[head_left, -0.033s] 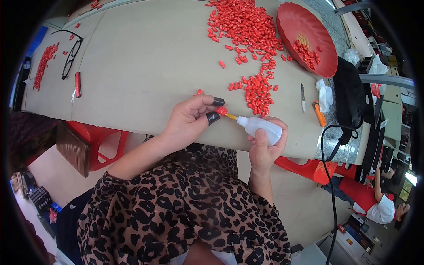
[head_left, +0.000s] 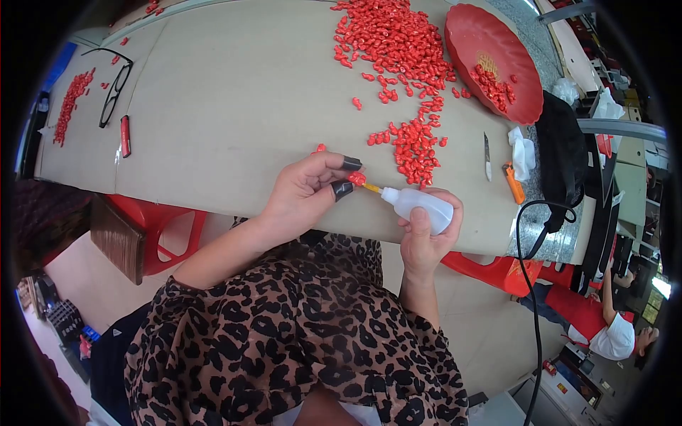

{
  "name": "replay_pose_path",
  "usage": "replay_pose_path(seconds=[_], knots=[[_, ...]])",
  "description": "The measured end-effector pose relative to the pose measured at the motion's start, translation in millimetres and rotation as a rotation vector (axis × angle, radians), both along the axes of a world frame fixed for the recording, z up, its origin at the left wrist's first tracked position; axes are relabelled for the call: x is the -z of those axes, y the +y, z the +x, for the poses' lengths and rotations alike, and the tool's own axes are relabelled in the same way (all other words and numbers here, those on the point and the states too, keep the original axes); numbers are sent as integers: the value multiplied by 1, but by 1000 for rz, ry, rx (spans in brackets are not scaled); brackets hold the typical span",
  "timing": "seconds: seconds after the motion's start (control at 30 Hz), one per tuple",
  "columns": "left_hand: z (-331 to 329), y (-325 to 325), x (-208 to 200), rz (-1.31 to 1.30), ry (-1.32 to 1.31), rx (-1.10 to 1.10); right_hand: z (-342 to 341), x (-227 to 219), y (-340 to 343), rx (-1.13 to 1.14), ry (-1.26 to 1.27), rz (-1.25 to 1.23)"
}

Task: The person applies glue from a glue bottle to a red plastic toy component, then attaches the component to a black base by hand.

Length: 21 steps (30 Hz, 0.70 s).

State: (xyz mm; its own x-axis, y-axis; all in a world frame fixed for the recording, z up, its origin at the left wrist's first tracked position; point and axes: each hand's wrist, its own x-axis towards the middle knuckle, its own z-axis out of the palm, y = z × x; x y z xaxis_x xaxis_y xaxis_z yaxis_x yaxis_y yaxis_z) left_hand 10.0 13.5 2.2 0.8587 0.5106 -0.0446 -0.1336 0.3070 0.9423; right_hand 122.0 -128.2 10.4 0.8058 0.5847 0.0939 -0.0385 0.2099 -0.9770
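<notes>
Between the thumb and forefinger of my left hand point(head_left: 298, 192), both capped with black finger covers, is a small glossy red piece point(head_left: 356, 179) with a rounded, gourd-like shape. My right hand point(head_left: 424, 245) is wrapped around a white squeeze bottle point(head_left: 425, 208), tilted toward the left. Its narrow yellow tip point(head_left: 371, 187) meets the red piece, or comes very close to it. Just beyond my fingers lies a small cluster of similar red pieces point(head_left: 415, 153), trailing from a larger heap point(head_left: 391, 42) farther back. One loose red piece point(head_left: 320, 148) rests behind my left hand.
A red scalloped dish point(head_left: 490, 35) holding some pieces stands at the back right. Nearer lie a small blade point(head_left: 488, 157), white tissue point(head_left: 523, 153) and an orange lighter point(head_left: 513, 183). A black cable point(head_left: 534, 312) hangs over the table's edge. Glasses point(head_left: 114, 92) sit far left.
</notes>
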Motion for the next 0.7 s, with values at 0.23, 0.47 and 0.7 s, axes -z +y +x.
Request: replay_pose_path(seconds=[0.23,0.47,0.7], knots=[[1,-1,-1,-4,5,-4,0,1,0,-4,-9,12],[1,-1,0,-25,-20,-17,-3,2,1,45,-54,15],[1,-2,0,-26,-17,-25,-2,4,-1,41,-84,-4]])
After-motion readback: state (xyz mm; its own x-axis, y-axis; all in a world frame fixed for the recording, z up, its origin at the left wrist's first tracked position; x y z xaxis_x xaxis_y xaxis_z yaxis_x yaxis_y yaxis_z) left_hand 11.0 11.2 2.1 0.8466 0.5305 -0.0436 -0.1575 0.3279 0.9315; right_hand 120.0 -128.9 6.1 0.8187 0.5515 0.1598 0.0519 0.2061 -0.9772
